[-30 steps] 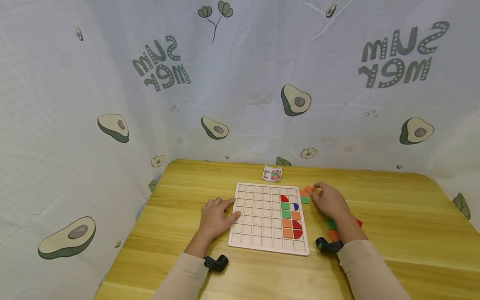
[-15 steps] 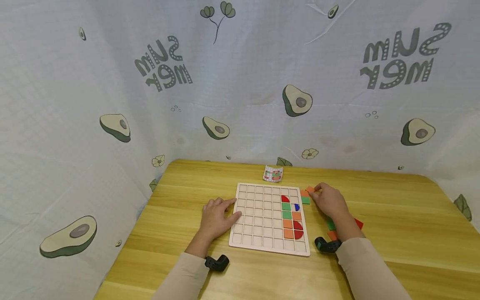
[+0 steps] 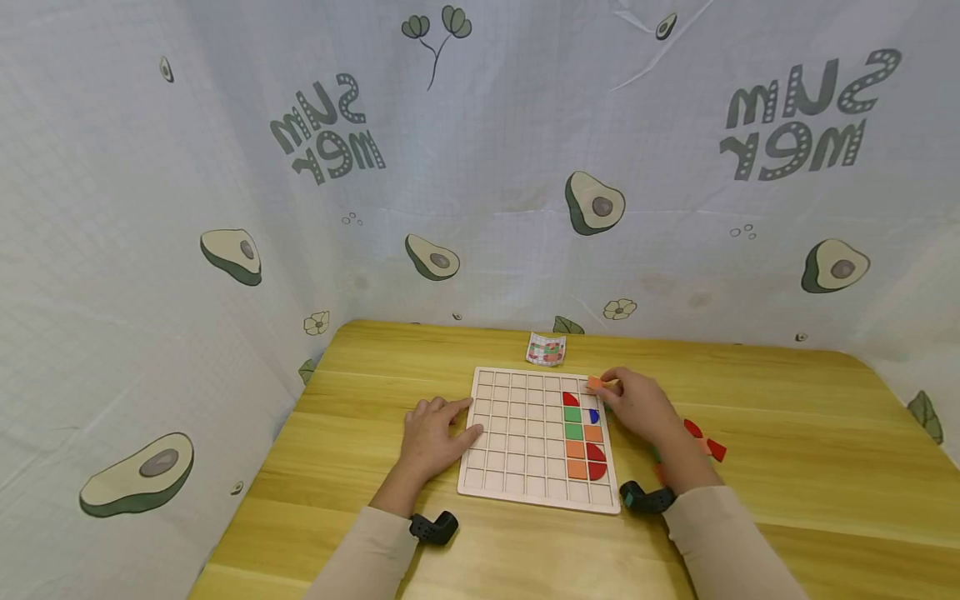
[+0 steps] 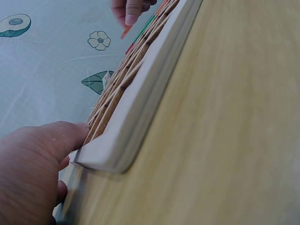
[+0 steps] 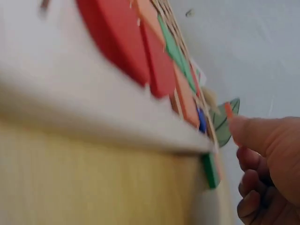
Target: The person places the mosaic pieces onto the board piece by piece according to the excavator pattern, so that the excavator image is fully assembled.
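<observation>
In the head view, my right hand [image 3: 642,405] pinches an orange square tile [image 3: 595,383] at the far right corner of a wooden grid board [image 3: 504,423]. The right wrist view shows that tile [image 5: 228,109] edge-on at the thumb tip. My left hand [image 3: 431,435] rests against the board's left edge, thumb and index finger stretched out and touching it. In the left wrist view its thumb [image 4: 65,138] lies on the rim. Red quarter-circles [image 3: 596,471], green squares [image 3: 573,431], orange squares [image 3: 576,449] and a blue half-round piece [image 3: 594,416] sit in the right-hand cells.
A small printed pattern card [image 3: 546,349] lies behind the board. Loose red pieces [image 3: 716,450] and others lie beside the right forearm, partly hidden. A loose green tile [image 5: 211,170] lies just off the board's right side. A patterned cloth [image 3: 495,167] hangs behind the table.
My right hand has moved left from the loose tiles to the board's far right corner, carrying an orange tile. More red pieces show beside the forearm. My left hand has stayed put.
</observation>
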{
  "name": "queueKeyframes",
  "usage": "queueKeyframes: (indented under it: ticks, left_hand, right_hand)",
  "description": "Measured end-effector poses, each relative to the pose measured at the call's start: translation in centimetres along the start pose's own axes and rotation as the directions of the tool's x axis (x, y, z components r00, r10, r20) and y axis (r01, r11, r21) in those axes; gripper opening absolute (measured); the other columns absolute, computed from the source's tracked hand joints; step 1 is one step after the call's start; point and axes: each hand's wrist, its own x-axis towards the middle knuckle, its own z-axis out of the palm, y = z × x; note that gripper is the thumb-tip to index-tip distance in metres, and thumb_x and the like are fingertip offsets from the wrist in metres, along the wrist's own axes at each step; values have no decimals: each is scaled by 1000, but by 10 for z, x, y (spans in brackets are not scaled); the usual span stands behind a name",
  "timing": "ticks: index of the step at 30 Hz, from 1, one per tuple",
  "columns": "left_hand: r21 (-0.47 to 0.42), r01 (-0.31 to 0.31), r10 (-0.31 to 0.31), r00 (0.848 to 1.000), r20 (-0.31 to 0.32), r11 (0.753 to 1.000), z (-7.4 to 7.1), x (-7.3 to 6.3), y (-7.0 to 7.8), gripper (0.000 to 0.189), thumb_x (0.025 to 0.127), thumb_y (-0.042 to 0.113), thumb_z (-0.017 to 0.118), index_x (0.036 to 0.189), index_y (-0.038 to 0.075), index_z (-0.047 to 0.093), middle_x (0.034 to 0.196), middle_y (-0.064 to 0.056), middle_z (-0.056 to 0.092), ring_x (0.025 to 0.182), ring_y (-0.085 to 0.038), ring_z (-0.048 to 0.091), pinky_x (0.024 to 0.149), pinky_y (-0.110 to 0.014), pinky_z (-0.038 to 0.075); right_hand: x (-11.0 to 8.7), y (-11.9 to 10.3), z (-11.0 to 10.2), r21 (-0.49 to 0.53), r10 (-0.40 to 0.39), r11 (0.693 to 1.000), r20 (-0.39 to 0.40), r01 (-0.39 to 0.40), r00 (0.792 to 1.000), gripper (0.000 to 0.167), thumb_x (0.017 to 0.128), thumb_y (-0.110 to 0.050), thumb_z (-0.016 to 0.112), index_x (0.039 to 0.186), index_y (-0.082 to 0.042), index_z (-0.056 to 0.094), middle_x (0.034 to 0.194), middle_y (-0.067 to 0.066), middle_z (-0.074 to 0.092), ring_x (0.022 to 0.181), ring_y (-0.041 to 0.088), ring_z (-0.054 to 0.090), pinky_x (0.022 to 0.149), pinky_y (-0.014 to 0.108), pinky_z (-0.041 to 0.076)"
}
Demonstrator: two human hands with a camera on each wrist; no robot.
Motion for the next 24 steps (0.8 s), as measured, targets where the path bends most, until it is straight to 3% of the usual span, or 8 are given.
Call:
queueKeyframes:
  ticks: [3,8,17,24]
  left_hand:
    - [0,2,-2,1000,1,1000,0,0,0,52,91,53,68,136,27,67,88,6,55,85,-15,41,79,-35,30]
    - [-6,0,0,1000,-3,1000,0,1,-1,52,91,53,68,136,27,67,88,6,55,85,-15,40,79,-35,29]
    - [-4,3,-3,1000,7,1000,0,0,-1,52,91,53,67,137,27,67,88,6,55,85,-15,41,80,-35,29]
    - [-7,5,-5,1000,7,1000,1,1,-2,52,91,53,68,137,28,67,87,7,54,83,-14,39,79,-34,28]
  right_hand:
    - [1,-14,2,3,-82,997,68,82,994,35,100,-30,66,123,-3,65,83,4,59,75,19,52,68,32,42]
    - [3,-32,10,-13,-143,989,145,147,979,26,99,-26,67,117,-7,70,79,3,57,68,17,49,64,31,41]
    - [6,-45,24,-65,-207,974,116,215,971,26,97,-23,70,116,-5,70,77,1,59,70,16,49,69,33,44]
    - [9,-45,28,-72,-190,977,112,198,975,26,96,-25,71,116,-8,70,79,1,60,73,17,51,70,33,44]
